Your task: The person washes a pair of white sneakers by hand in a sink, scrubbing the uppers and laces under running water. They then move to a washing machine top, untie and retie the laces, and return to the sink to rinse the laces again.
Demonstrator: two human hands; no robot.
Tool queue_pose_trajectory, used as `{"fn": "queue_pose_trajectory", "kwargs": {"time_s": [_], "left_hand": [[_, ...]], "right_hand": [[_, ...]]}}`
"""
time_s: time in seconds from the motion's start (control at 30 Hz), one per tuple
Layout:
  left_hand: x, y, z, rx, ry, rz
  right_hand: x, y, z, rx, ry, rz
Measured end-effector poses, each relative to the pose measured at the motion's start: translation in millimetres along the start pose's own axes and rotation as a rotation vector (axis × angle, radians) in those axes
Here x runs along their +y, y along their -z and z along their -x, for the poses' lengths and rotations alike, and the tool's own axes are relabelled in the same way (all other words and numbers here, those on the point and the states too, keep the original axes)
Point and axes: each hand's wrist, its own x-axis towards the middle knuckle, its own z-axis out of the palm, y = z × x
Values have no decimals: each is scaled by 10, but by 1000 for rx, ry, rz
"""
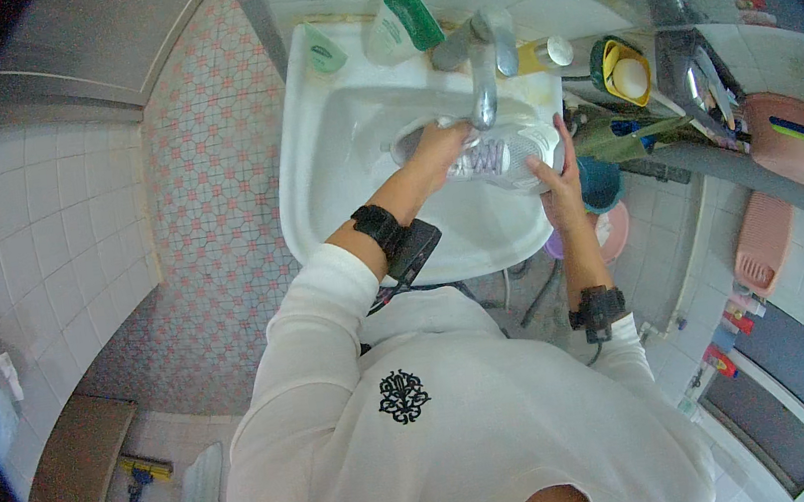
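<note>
A light grey and white lace-up shoe (487, 158) is held over the white ceramic sink (342, 251), just below the chrome faucet (483, 87). My right hand (559, 171) grips its toe end, with the thumb on the upper and the fingers around the far side. At the collar and tongue, my left hand (443, 144) rests on the shoe; a bit of something white shows by its fingers, too small to name. Its fingertips are partly hidden near the shoe's opening, so I cannot tell whether it grips the shoe.
Green-and-white squeeze tubes (398, 25) and a yellow bottle with a silver cap (536, 56) stand on the sink's back ledge. A soap bar lies in a yellow-green dish (627, 76) at the right. Below it are a teal basin (598, 184) and a pink basin (616, 231).
</note>
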Motion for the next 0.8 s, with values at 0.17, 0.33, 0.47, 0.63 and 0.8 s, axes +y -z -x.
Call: {"fn": "queue_pose_trajectory", "kwargs": {"time_s": [0.17,0.33,0.47,0.63,0.8], "left_hand": [[-38,241,-17,-424,234,383],[-83,474,-177,-768,427,552],[-88,402,-208,-677,374,241],[8,164,-179,-669,-431,-1761],[-214,149,-303,-462,-629,-1899]], "right_hand": [[31,133,30,33,-156,-111],[107,351,151,78,-157,-364],[204,413,119,45,-108,-367],[267,386,6,103,-113,-354],[198,406,-34,45,-56,-348]]}}
